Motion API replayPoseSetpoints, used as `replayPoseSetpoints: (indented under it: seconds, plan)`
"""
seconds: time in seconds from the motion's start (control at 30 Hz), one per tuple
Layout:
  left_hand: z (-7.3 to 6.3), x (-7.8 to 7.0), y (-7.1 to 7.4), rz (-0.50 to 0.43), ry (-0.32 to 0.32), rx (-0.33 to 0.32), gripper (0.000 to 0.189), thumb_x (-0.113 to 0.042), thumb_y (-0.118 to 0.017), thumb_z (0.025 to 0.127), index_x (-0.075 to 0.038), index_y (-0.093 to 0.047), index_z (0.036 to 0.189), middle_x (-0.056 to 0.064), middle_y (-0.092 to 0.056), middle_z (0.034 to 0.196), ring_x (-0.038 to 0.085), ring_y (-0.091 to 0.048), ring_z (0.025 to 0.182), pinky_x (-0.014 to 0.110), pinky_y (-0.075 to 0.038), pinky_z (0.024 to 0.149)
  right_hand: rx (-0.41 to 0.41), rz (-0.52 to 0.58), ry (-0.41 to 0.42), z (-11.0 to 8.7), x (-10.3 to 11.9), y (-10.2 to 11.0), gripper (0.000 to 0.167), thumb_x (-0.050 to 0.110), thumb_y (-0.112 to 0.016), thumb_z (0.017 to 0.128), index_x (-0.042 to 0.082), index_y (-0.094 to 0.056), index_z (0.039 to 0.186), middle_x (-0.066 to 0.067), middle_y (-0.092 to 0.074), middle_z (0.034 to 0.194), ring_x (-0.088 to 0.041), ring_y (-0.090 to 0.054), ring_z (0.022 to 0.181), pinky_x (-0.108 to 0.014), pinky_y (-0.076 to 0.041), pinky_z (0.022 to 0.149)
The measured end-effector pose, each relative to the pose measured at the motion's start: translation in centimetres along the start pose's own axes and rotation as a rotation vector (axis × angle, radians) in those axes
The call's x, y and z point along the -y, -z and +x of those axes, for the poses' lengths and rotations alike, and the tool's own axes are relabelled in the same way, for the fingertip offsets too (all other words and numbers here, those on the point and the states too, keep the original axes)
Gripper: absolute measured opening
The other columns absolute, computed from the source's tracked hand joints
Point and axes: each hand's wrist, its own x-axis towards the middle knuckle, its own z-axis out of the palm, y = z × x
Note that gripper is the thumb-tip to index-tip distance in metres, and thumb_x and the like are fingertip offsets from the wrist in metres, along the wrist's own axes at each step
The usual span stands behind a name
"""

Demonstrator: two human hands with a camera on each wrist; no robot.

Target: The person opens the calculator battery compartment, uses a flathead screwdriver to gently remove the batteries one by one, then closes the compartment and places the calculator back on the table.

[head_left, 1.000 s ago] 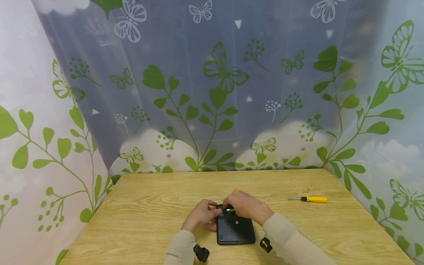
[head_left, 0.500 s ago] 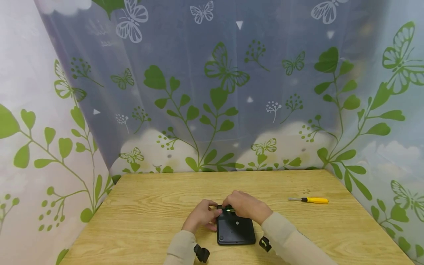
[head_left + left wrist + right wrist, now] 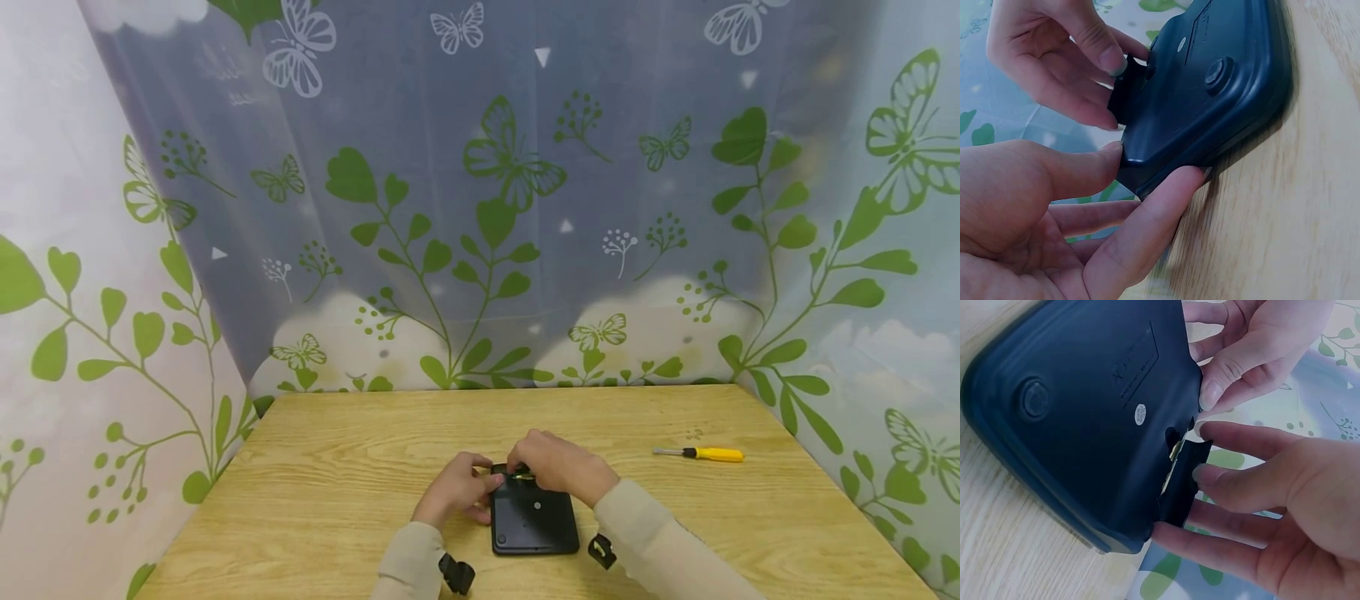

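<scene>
Now the left hand (image 3: 453, 487) is gripping a corner of the black plastic device (image 3: 534, 527), lying underside-up on the table (image 3: 337, 500); the right hand (image 3: 552, 460) is pinching its cover (image 3: 1184, 484), probably light, stiff, snappable, its edges offering the safest hold.

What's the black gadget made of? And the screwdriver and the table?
The black gadget looks like hard plastic: smooth, softly shiny, with lettering that seems moulded in. The screwdriver probably has a plastic handle, bright yellow, and a metal shaft, silvery grey; it's too small here to be sure. The table looks like wood because of its grain, but could be a wood-look covering.
</scene>
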Motion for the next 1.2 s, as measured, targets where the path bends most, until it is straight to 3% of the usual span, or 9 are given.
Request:
replayPoseSetpoints:
  seconds: [0.6, 1.2]
  plan:
    - [-0.11, -0.07, -0.02, 0.002, 0.008, -0.004, 0.052, -0.015, -0.065, 0.103, 0.008, -0.048, 0.146, 0.018, -0.067, 0.106, 0.023, -0.073, 0.083, 0.036, -0.067, 0.061, 0.002, -0.018, -0.020, -0.32, -0.12, 0.33, 0.035, -0.018, -0.072, 0.085, 0.014, -0.082, 0.096, 0.001, -0.079, 0.099, -0.017, -0.074, 0.094, -0.031, -0.065, 0.085]
    - [-0.04, 0.01, 0.10, 0.005, 0.014, 0.000, 0.052, -0.015, -0.065, 0.103, 0.008, -0.048, 0.147, 0.019, -0.067, 0.107, 0.023, -0.072, 0.084, 0.034, -0.067, 0.061, 0.038, -0.064, -0.089, -0.43, -0.24, 0.13, 0.038, -0.018, -0.076, 0.081, 0.019, -0.080, 0.088, 0.005, -0.075, 0.101, -0.015, -0.071, 0.096, -0.031, -0.064, 0.085]
